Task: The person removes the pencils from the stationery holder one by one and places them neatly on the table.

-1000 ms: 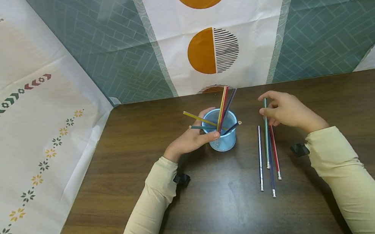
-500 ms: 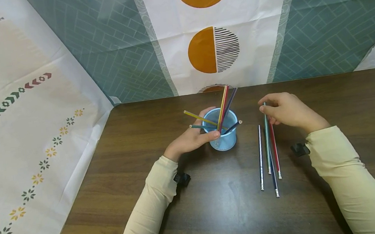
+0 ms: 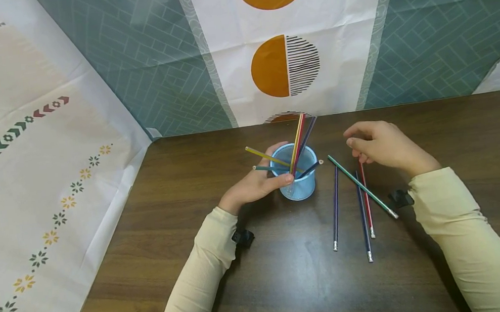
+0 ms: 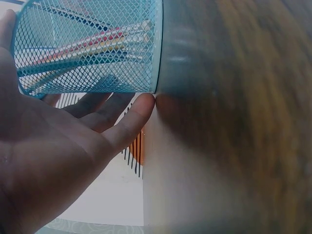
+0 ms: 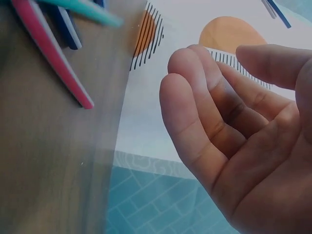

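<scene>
Printed cloth [image 3: 344, 3] behind, brown wood-look counter [image 3: 281, 280] in front; work sits on the counter's far half.

Left hand [image 3: 257, 184] holds the cup, thumb along the near side, other fingers round the far side; one fingertip sits by the base rim in the left wrist view. Best to keep this hold light and steady, no squeeze, so the cup can't tip or slide.

Right hand [image 3: 384, 147] hovers above the loose pencils' far ends, fingers loosely curled, thumb apart, pinching nothing; forearm angles in from the right, palm turned inward. Good spot, but probably needs to drop lower and bring thumb and index together on one shaft only.

Light-blue mesh pencil cup [image 3: 301, 189] stands upright, pencils inside fanned out, some leaning well over the rim.

Loose pencils, four, eraser ends toward the person: green pencil [image 3: 363, 187] lies diagonally over navy pencil [image 3: 364, 225] and red pencil [image 3: 369, 214]; purple pencil [image 3: 336, 208] is off to the left, its far end by the green's, contact unclear. Green should be lifted first, straight up, since dragging it would likely roll the two beneath.
</scene>
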The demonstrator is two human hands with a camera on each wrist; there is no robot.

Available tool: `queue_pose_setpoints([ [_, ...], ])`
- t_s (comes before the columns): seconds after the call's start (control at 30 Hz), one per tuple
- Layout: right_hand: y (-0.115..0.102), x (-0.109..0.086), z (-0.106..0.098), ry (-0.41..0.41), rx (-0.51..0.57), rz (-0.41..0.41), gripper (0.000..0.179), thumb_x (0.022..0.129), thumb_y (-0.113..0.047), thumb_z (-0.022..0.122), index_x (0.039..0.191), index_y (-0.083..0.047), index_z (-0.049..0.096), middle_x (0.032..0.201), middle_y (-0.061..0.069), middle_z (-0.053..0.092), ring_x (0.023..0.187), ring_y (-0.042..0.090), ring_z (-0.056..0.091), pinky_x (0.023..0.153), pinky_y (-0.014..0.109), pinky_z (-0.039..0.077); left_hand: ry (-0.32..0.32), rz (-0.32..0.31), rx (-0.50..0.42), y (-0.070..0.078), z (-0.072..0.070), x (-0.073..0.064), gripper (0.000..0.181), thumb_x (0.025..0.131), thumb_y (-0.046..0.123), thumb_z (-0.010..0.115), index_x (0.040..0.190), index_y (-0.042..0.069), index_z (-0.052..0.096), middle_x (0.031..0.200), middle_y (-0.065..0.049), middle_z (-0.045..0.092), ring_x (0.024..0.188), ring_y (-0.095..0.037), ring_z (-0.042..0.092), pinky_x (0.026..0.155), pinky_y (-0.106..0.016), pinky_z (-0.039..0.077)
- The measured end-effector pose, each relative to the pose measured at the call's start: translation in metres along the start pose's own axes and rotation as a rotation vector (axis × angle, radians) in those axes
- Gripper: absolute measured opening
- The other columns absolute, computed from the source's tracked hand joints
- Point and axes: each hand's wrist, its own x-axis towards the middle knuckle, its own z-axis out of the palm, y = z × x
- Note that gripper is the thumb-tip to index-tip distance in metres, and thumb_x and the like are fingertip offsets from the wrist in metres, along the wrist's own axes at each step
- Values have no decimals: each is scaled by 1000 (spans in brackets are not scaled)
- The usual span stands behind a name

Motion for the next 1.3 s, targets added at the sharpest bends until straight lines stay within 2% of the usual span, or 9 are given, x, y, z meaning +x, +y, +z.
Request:
queue_pose_setpoints([
  [0.17,-5,-1,1,12,-8,-16,31,105,-16,55,131,1,59,88,13,66,75,25,66,67,32,57,-3,9,9,0,0,1,117,81,78,63,157,6,13,144,-15,40,124,-29,48,102,-42,46],
  [0.37,-18,-2,9,2,-3,-51,29,105,-16,56,129,-2,61,89,13,65,76,25,65,66,30,55,-4,10,12,1,0,0,117,81,78,63,157,5,13,144,-16,39,124,-30,48,101,-42,47],
  [0.53,-31,-4,18,-32,2,-77,29,105,-19,58,129,-4,62,92,13,65,78,25,66,69,33,56,0,4,10,2,0,0,116,81,78,63,157,7,14,144,-16,39,124,-29,48,101,-42,47],
  [0.77,-41,-8,27,-49,20,-118,27,102,-13,62,129,-6,63,93,13,67,79,31,68,72,38,58,6,5,22,2,1,1,115,80,79,62,157,8,14,145,-15,39,126,-28,47,105,-42,43],
  [1.0,-46,-6,37,-27,-4,-166,23,99,-7,64,122,-6,67,88,9,66,73,29,65,67,37,55,6,11,32,2,0,1,116,82,78,61,157,5,14,146,-16,38,126,-28,48,105,-43,43],
  [1.3,-45,-5,40,6,-24,-187,16,101,-7,63,115,-5,70,81,10,64,70,23,60,63,35,53,2,-13,30,1,0,1,118,80,80,61,158,7,13,146,-14,38,126,-28,48,104,-43,44],
])
